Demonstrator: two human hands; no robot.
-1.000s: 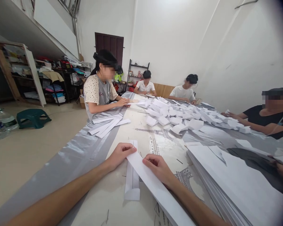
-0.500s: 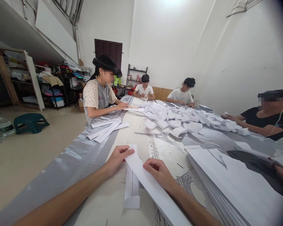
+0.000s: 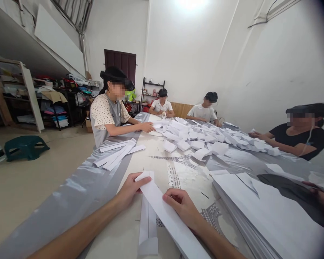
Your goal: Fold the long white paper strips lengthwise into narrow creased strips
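A long white paper strip [image 3: 169, 216] slants across the table in front of me. My left hand [image 3: 132, 189] pinches its far end, thumb on top and fingers underneath. Further down the strip, my right hand [image 3: 182, 205] grips its right edge between thumb and curled fingers. Beneath it lies a second, folded paper strip [image 3: 148, 230], with a dark line along its length and a turned-up flap at the near end. Part of this lower strip is hidden by the upper one.
A tall stack of white paper sheets [image 3: 261, 212] stands to the right. Several folded strips [image 3: 118, 153] lie at left, and a heap of folded paper pieces [image 3: 197, 138] covers the middle. Several people sit around the table; a green stool [image 3: 27, 147] is on the floor.
The view has tilted slightly. My hands keep their hold on the strip with little movement. At left, the co-worker's hand has reached forward toward the paper heap.
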